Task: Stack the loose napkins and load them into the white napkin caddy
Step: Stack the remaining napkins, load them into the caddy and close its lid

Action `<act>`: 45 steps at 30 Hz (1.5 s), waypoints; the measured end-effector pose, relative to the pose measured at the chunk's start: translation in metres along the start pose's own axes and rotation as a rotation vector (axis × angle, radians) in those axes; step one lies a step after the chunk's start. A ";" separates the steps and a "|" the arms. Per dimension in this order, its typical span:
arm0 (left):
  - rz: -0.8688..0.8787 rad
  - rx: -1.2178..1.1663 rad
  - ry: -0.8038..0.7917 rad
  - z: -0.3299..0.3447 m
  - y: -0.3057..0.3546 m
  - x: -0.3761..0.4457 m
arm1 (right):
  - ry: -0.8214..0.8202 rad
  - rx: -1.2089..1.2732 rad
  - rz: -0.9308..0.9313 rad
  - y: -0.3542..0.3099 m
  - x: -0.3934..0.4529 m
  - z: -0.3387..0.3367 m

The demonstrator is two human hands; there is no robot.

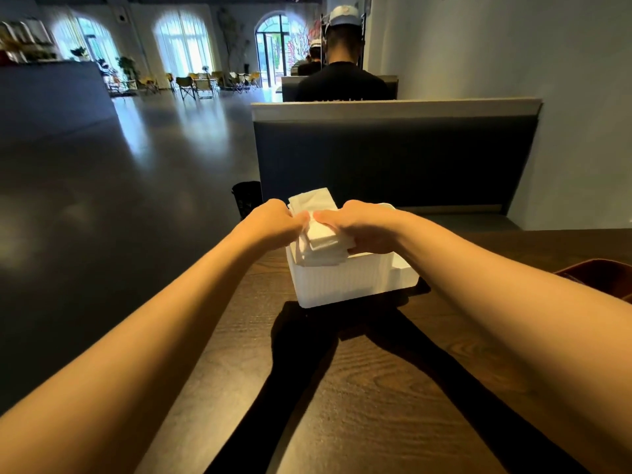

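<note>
Napkins (319,239): stack half down in white caddy (342,285), surface's far edge, 12 o'clock. Left hand (277,222) pinches stack's 9 o'clock side, right hand (366,230) grips 3 o'clock side. Likely light, soft, floppy; sheets slide and splay. Best grip: both side edges, squeezed square.

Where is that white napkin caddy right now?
In the head view, the white napkin caddy stands mid-frame on the dark wooden table, under both hands gripping napkins.

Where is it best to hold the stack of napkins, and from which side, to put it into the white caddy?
Probably by its two short side edges, from left and right, as the left hand and right hand do; the napkins are limp, and the caddy opens upward.
</note>
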State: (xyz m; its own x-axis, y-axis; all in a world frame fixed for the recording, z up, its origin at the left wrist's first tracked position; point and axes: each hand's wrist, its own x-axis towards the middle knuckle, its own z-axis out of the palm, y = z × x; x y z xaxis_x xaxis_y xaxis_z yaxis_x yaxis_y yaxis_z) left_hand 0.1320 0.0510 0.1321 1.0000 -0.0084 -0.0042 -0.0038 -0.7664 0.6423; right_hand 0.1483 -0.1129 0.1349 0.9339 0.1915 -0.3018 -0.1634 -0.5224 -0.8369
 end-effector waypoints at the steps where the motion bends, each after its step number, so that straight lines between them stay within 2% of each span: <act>1: 0.000 0.016 -0.010 0.001 -0.003 0.001 | -0.011 -0.014 0.021 0.002 0.003 0.001; 3: 0.009 0.051 -0.023 0.005 -0.008 0.002 | -0.039 -0.027 0.064 0.003 0.004 0.001; 8: 0.019 0.193 0.038 0.016 -0.014 0.010 | 0.019 -0.191 0.100 0.002 0.015 0.007; 13: -0.008 0.334 0.027 0.019 -0.016 0.014 | -0.126 -0.416 0.155 -0.006 0.021 0.011; 16: -0.011 0.418 0.027 0.023 -0.018 0.015 | -0.136 -0.444 0.174 0.002 0.032 0.010; 18: 0.015 0.479 0.096 0.025 -0.019 0.016 | -0.130 -0.458 0.185 0.006 0.033 0.009; 23: 0.163 0.392 0.178 0.029 -0.027 0.021 | -0.175 -0.640 0.151 0.007 0.041 0.023; 26: 0.172 0.411 0.113 0.030 -0.028 0.024 | -0.156 -0.753 0.075 0.007 0.052 0.033; 30: 0.107 0.491 -0.021 0.029 -0.026 0.029 | -0.174 -0.743 0.052 0.009 0.049 0.032; 33: 0.099 0.505 -0.030 0.033 -0.029 0.033 | -0.134 -0.703 0.002 0.011 0.042 0.027; 36: 0.096 0.582 -0.023 0.034 -0.027 0.028 | -0.164 -0.732 0.005 0.008 0.035 0.028; 38: 0.133 0.652 0.041 0.032 -0.021 0.020 | -0.110 -0.722 0.022 0.007 0.037 0.028; 41: 0.226 0.635 0.184 0.026 -0.003 0.007 | 0.110 -0.755 -0.035 0.004 0.023 0.019; 43: 0.289 0.588 0.178 0.025 0.021 -0.002 | 0.210 -0.816 -0.134 0.007 0.001 0.005; 45: 0.335 0.490 0.106 0.027 0.048 -0.014 | 0.294 -0.862 -0.207 0.012 -0.025 -0.010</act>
State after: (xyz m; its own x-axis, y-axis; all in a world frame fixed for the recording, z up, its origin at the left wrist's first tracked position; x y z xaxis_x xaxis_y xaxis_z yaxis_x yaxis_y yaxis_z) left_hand 0.1171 -0.0031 0.1418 0.9389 -0.2561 0.2299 -0.2974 -0.9400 0.1671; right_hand 0.1259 -0.1320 0.1371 0.9804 0.1928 0.0415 0.1972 -0.9602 -0.1980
